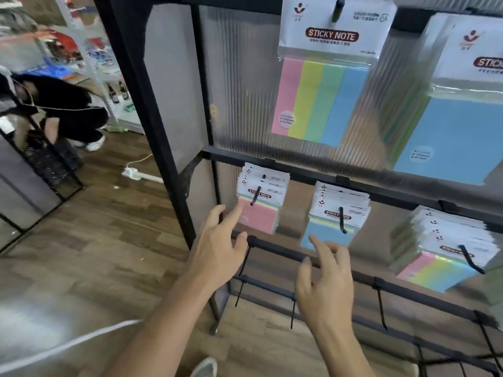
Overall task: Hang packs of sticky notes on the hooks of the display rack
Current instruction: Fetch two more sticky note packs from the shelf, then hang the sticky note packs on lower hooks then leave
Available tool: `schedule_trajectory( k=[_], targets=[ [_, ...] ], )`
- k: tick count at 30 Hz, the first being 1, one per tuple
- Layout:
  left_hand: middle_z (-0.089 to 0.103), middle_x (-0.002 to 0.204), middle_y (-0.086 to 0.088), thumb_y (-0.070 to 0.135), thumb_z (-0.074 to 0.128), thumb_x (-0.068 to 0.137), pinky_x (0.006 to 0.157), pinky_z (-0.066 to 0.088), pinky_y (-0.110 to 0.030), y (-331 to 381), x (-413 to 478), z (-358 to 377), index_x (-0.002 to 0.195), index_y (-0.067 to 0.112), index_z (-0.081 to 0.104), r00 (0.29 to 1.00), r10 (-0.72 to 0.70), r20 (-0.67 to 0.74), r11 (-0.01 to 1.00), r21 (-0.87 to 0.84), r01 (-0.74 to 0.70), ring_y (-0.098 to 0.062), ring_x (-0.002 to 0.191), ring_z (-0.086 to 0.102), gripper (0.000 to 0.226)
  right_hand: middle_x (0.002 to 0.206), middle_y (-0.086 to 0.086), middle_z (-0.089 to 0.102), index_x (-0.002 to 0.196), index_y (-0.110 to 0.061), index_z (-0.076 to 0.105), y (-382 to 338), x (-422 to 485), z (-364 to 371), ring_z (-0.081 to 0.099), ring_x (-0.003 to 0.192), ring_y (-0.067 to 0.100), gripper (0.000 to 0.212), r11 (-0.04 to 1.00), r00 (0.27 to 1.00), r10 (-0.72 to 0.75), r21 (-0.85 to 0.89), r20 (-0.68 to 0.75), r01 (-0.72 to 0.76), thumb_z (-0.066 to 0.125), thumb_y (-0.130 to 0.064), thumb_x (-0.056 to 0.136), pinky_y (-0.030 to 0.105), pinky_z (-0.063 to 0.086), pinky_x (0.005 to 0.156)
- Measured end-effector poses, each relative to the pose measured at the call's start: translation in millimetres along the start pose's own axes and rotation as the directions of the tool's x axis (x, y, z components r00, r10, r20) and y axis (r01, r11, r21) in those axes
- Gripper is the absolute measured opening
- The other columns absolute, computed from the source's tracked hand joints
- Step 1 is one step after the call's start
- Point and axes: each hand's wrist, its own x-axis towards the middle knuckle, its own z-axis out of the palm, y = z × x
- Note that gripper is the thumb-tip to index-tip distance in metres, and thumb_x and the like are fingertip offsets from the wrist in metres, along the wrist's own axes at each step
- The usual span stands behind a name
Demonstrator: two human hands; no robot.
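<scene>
Left hand (217,248): just left of the black bar (280,253), back to the camera, fingers loosely spread and holding nothing. The forefinger points up and right.
Right hand (324,278): across the bar near its middle, fingers relaxed and fanned upward with nothing in them. The tips lie on or just over the bar.
Empty hooks (241,289): below the bar, bare prongs slanting down towards the camera.
Pink packs (258,216): just above the bar's left end, stacked on one hook (255,195), long side hanging down. They lie up and right of the left forefinger, which is at their lower left edge. I cannot tell whether it touches them.
Blue packs (329,232): above the bar's middle, straight up from the right fingertips, so the right hand is nearer.
Striped packs (435,268): above the bar's right end, apart from both hands.
Large packs (324,99): far above the bar, already hung.
</scene>
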Motion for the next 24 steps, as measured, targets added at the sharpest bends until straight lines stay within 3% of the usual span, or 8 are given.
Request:
schedule_trajectory(
  k=[4, 8, 11, 15, 20, 24],
  targets=[
    [-0.001, 0.164, 0.000, 0.040, 0.043, 0.101, 0.120, 0.011, -0.040, -16.8, -20.0, -16.8, 0.153, 0.039, 0.014, 1.000, -0.023, 0.009, 0.982, 0.188, 0.021, -0.018, 0.150, -0.003, 0.060, 0.123, 0.014, 0.058, 0.126, -0.009, 0.062, -27.0, 0.4, 23.2, 0.052, 0.113, 0.024, 0.041, 0.976, 0.964, -0.216, 0.032, 0.152, 0.213, 0.053, -0.022, 0.088, 0.034, 0.042, 0.093],
    [-0.010, 0.164, -0.001, 0.049, 0.037, 0.100, 0.121, 0.005, -0.047, -57.1, -40.8, -47.1, 0.153, 0.042, 0.002, 0.984, -0.174, -0.031, 0.934, 0.313, 0.174, -0.022, 0.149, -0.013, 0.063, 0.136, 0.010, 0.054, 0.136, -0.013, 0.054, -64.7, -2.2, 48.5, 0.042, 0.128, 0.020, 0.046, 0.934, 0.876, -0.355, 0.082, 0.326, 0.348, 0.044, -0.033, 0.095, 0.031, 0.031, 0.107],
    [-0.006, 0.164, -0.002, 0.053, 0.034, 0.099, 0.121, 0.007, -0.051, -95.3, -58.2, -75.7, 0.153, 0.041, 0.002, 0.935, -0.341, -0.097, 0.889, 0.291, 0.354, -0.025, 0.150, -0.008, 0.064, 0.133, 0.013, 0.058, 0.134, -0.006, 0.055, -94.5, -8.9, 79.3, 0.041, 0.129, 0.021, 0.046, 0.890, 0.775, -0.445, 0.128, 0.449, 0.437, 0.043, -0.029, 0.096, 0.028, 0.020, 0.113],
    [0.013, 0.162, -0.009, 0.052, 0.033, 0.099, 0.118, 0.016, -0.052, -151.5, -77.2, -114.3, 0.155, 0.032, 0.011, 0.853, -0.489, -0.184, 0.794, 0.312, 0.522, -0.030, 0.149, 0.010, 0.063, 0.140, 0.011, 0.052, 0.139, -0.007, 0.049, -142.4, -21.5, 128.6, 0.042, 0.135, 0.029, 0.053, 0.856, 0.594, -0.475, 0.183, 0.650, 0.484, 0.034, -0.038, 0.099, 0.033, 0.021, 0.117],
    [0.010, 0.163, -0.006, 0.052, 0.028, 0.101, 0.120, 0.008, -0.051, -224.3, -94.6, -166.8, 0.155, 0.031, 0.012, 0.767, -0.611, -0.196, 0.725, 0.250, 0.642, -0.030, 0.150, 0.005, 0.060, 0.146, 0.012, 0.045, 0.143, -0.004, 0.042, -213.9, -41.2, 194.8, 0.033, 0.141, 0.024, 0.048, 0.824, 0.448, -0.496, 0.242, 0.744, 0.511, 0.038, -0.028, 0.103, 0.027, 0.013, 0.119],
    [0.018, 0.160, -0.006, 0.050, 0.032, 0.101, 0.118, 0.012, -0.052, -281.4, -102.6, -211.6, 0.152, 0.029, 0.020, 0.720, -0.642, -0.262, 0.690, 0.212, 0.692, -0.028, 0.148, 0.011, 0.057, 0.149, 0.010, 0.042, 0.145, -0.005, 0.040, -272.9, -59.1, 255.7, 0.029, 0.143, 0.022, 0.048, 0.814, 0.354, -0.483, 0.262, 0.801, 0.518, 0.036, -0.029, 0.104, 0.029, 0.012, 0.119]
  ],
)
